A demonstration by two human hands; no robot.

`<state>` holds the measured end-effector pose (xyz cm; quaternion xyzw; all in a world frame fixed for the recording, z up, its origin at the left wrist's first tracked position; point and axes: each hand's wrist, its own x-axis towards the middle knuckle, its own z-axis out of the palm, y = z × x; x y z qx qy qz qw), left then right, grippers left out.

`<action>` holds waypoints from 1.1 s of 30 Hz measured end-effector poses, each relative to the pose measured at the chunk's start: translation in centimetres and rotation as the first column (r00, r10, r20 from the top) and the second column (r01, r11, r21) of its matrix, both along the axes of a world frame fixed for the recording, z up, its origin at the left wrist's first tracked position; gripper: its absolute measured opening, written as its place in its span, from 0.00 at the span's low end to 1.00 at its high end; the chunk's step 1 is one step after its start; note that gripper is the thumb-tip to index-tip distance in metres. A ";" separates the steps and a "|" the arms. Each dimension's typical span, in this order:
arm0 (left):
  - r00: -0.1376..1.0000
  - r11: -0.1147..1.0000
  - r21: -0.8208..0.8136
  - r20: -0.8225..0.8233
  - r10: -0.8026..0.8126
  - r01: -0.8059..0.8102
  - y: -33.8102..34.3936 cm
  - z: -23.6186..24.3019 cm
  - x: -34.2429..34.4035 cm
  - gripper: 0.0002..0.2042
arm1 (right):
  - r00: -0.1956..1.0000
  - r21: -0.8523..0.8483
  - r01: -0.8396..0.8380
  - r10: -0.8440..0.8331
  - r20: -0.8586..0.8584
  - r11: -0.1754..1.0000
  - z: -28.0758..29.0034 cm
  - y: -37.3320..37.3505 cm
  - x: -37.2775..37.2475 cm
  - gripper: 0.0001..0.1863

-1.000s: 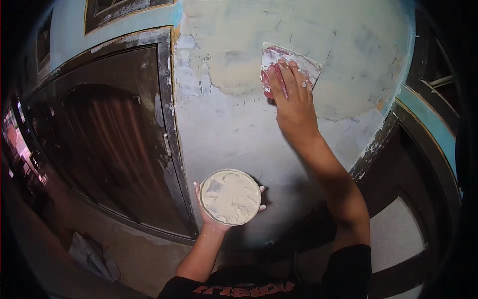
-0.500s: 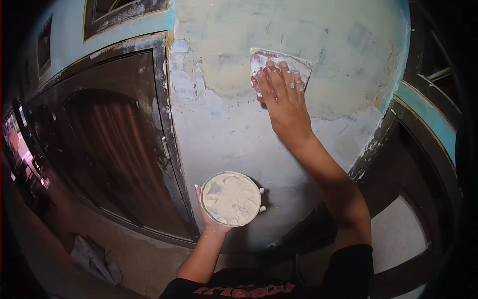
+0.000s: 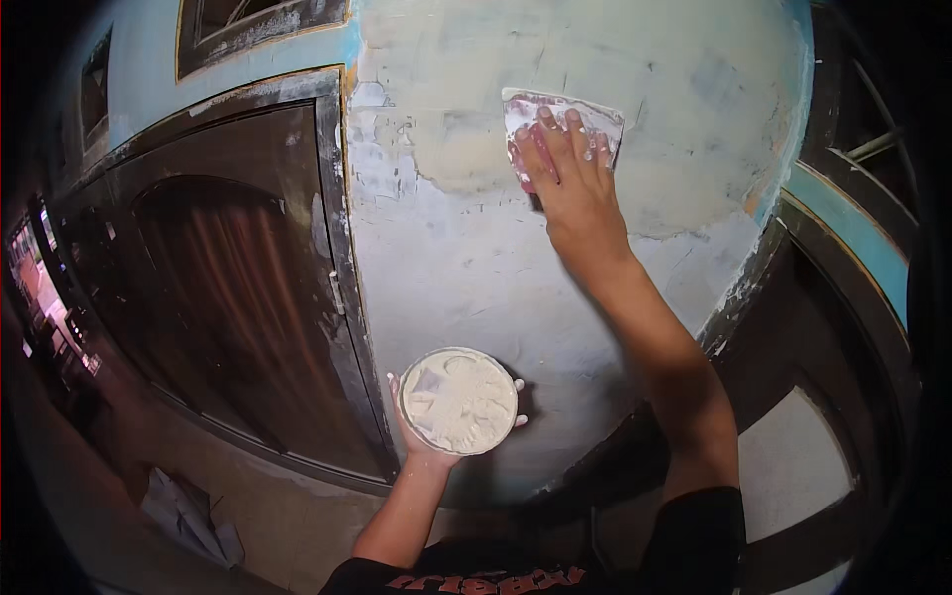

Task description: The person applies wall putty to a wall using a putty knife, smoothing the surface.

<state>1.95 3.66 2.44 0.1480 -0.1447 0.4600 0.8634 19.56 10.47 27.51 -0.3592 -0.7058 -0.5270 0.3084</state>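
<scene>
Head view: R hand [image 3: 582,213] is gripping a flat pinkish-red spreader [image 3: 524,117] at approx. 1 o'clock, fingers splaying over its paste-smeared face; thumb pos. is hidden. The spreader is lying close against the patchy wall [image 3: 466,258] (exact edge contact: cannot tell). L hand [image 3: 415,446] is cupping a round tub [image 3: 476,350] at 6 o'clock, thumb showing at the tub's 9 o'clock side, fingertips at its 3 o'clock side. The tub is holding off-white paste [image 3: 466,402], its surface showing ridges & hollows. A dark door [image 3: 218,268] is standing at 9 o'clock.

Handling (est.): the spreader is probably weighing little, w/ a thin, somewhat flexible blade; wet paste is likely making its face slippery, so the best hold is the thicker part at its 6 o'clock end, fingers spreading for even pressure. The tub is likely carrying most of the wt.; support is best from below, w/ thumb & fingers bracing opposite sides, rim level. The paste is looking soft, thick & sticky.
</scene>
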 end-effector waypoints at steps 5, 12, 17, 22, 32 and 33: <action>0.999 0.999 -0.024 -0.037 0.024 -0.025 -0.2 -0.4 -0.4 0.53 | 0.999 -0.106 -0.033 0.037 0.032 0.994 -5.0 0.9 0.3 0.29; 0.999 0.999 0.017 -0.017 0.028 -0.028 -0.5 -0.3 -0.8 0.52 | 1.000 -0.079 -0.024 0.025 0.009 0.997 -1.9 -1.8 0.6 0.29; 1.000 1.000 0.006 0.000 -0.011 0.011 -0.8 0.1 -0.2 0.52 | 0.998 -0.047 0.055 -0.056 -0.019 0.997 -1.5 0.1 2.6 0.31; 1.000 1.000 0.018 -0.003 0.004 -0.004 -0.8 -0.1 -0.7 0.53 | 1.000 -0.155 0.023 -0.022 0.010 0.988 -7.3 -0.3 3.3 0.32; 1.000 1.000 0.007 0.008 -0.022 0.022 -1.2 0.3 -0.1 0.52 | 0.994 -0.034 0.081 -0.083 -0.066 0.996 -1.5 -1.4 3.6 0.31; 1.000 1.000 0.007 0.007 -0.019 0.019 -1.2 0.2 -0.2 0.52 | 0.994 -0.071 0.077 -0.082 -0.068 0.994 -2.3 -0.7 3.6 0.31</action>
